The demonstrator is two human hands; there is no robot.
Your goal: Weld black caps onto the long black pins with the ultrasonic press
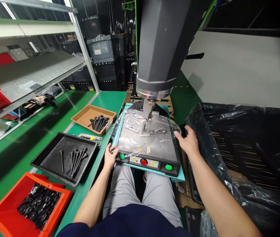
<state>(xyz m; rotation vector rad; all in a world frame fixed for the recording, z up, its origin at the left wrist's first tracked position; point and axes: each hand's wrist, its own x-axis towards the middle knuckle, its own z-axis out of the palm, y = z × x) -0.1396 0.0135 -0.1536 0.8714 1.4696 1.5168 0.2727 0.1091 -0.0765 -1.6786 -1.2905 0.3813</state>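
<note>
Seemingly both hands braced at press base, one per side, keeping clear of horn above fixture. Left hand curled over front-left corner, thumb beside small green button. Right hand spread flat on right edge, holding nothing. Black part lies on plastic-covered plate, between hands, nearer right. Pins wait in black tray on bench, left.

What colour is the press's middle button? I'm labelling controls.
Red: the middle button, head view.
</note>
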